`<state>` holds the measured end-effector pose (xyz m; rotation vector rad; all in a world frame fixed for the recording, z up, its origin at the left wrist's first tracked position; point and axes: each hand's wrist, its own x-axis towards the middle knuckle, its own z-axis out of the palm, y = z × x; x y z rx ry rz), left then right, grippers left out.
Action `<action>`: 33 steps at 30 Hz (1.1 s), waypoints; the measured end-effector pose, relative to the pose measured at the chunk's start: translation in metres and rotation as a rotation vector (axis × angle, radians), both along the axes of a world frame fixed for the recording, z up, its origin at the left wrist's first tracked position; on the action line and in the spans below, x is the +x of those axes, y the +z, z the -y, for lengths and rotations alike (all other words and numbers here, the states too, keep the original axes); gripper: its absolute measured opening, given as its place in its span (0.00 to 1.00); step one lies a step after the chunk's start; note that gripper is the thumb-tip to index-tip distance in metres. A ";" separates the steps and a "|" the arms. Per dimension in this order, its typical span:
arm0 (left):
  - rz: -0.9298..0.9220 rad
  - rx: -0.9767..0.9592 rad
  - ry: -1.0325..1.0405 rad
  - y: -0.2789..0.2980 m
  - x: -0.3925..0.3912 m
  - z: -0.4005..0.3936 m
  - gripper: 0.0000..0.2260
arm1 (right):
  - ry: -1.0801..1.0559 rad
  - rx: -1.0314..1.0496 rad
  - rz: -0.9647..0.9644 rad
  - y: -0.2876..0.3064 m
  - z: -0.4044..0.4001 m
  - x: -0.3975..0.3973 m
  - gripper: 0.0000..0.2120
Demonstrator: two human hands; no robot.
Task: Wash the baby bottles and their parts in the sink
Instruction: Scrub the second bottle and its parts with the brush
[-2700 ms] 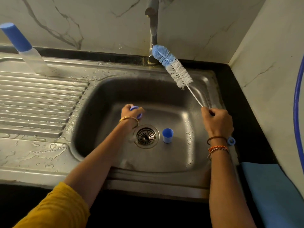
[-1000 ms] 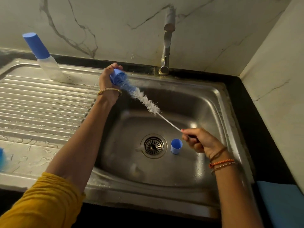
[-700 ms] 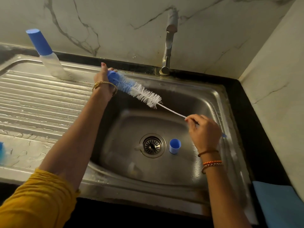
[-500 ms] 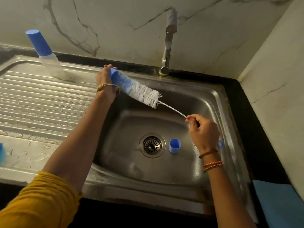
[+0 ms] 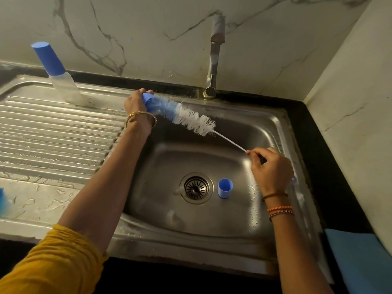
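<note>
Sink (image 5: pixel 273 124) basin: drain at centre, second blue cap (image 5: pixel 225 188) just right of it, untouched. Bottle brush (image 5: pixel 184 115) drawn further out than a moment ago; only its tip sits in the blue cap (image 5: pixel 147 98) pinched in left hand (image 5: pixel 135 102) fingers above the sink's left rim. Right hand (image 5: pixel 270 166) fingers curl round the wire handle. Scrubbing stroke; this cap likely nearly done.

A steel sink (image 5: pixel 282 132) holds a blue cap (image 5: pixel 224 188); a capped bottle (image 5: pixel 61 78) stands on its drainboard (image 5: pixel 53 132).

Your left hand (image 5: pixel 136 103) grips a blue cap (image 5: pixel 147 98) over the brush (image 5: pixel 182 115) tip; your right hand (image 5: pixel 271 168) pinches its wire handle.
</note>
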<state>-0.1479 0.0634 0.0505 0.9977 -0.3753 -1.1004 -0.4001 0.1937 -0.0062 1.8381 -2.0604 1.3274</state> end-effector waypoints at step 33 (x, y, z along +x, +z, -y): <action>0.016 -0.251 -0.204 -0.009 -0.008 0.000 0.07 | 0.153 0.644 0.551 0.002 -0.002 -0.001 0.16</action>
